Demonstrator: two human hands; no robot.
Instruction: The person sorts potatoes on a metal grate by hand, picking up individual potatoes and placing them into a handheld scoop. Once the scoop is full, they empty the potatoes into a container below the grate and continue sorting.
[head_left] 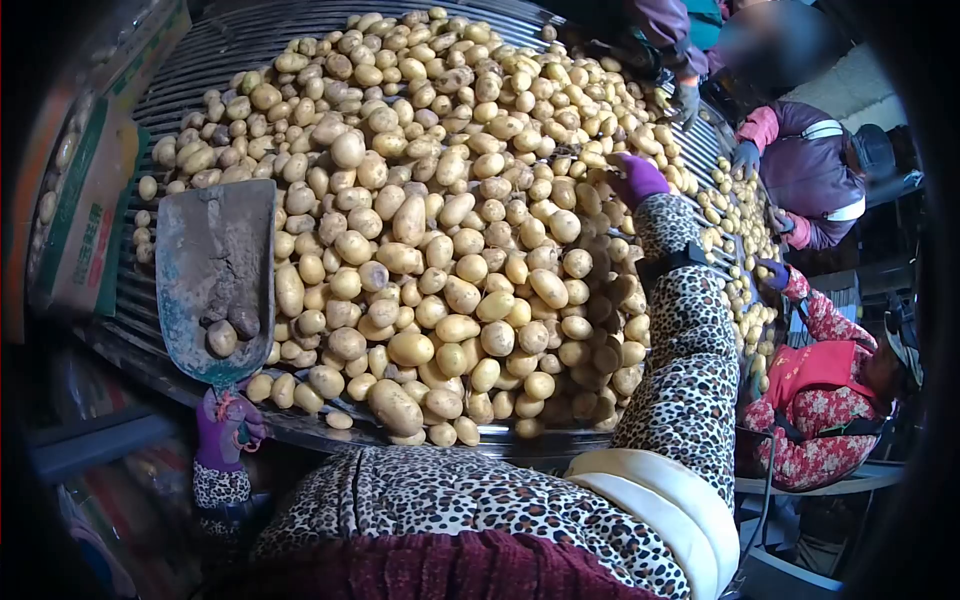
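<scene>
Head camera view, looking down past a leopard-print sleeve onto a broad heap of potatoes. I see them piled on a rack of parallel bars, yellowish-brown and of mixed sizes, some smudged with soil.

At the lower left, the left hand, in a purple glove, is closed around the handle end of a worn metal scoop. The scoop lies against the left side of the heap, its open end pointing away from the wearer. Inside, near the handle, I can make out a few dark, dirty lumps and a patch of dried soil.

The right hand, also gloved in purple, reaches far out to the right part of the heap, fingers pointing left among the potatoes. From my feed I cannot tell whether those fingers are apart or pinched on one.

Beyond the scoop, along the left edge, stands a green and tan printed carton. On the right side, one person in a purple jacket and another in red floral clothing have gloved hands at a smaller spread of potatoes. A third person is partly visible at the top, a gloved hand near the heap.
</scene>
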